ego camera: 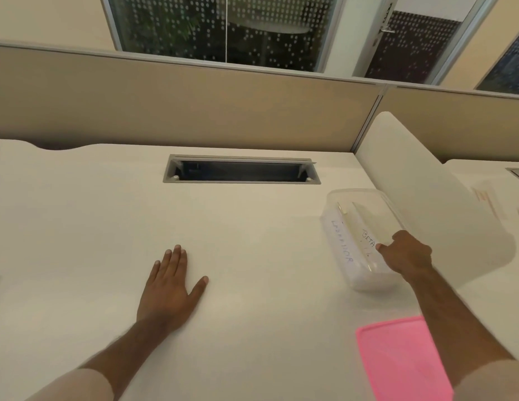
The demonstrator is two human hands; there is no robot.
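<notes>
A clear plastic container [343,227] stands on the white desk [252,241] at the right, with white cards bearing handwriting inside it. My right hand [406,256] reaches into the container's near end, its fingers curled round the edge of a card marked "BETA" [365,238]. My left hand [171,282] lies flat on the desk to the left, palm down and fingers spread, holding nothing. A pink lid [403,360] lies flat on the desk near the front right, partly under my right forearm.
A rectangular cable opening [241,170] with a grey frame sits at the back of the desk. A beige partition [180,105] runs behind it. A white divider panel [426,186] stands to the right of the container, with another desk beyond.
</notes>
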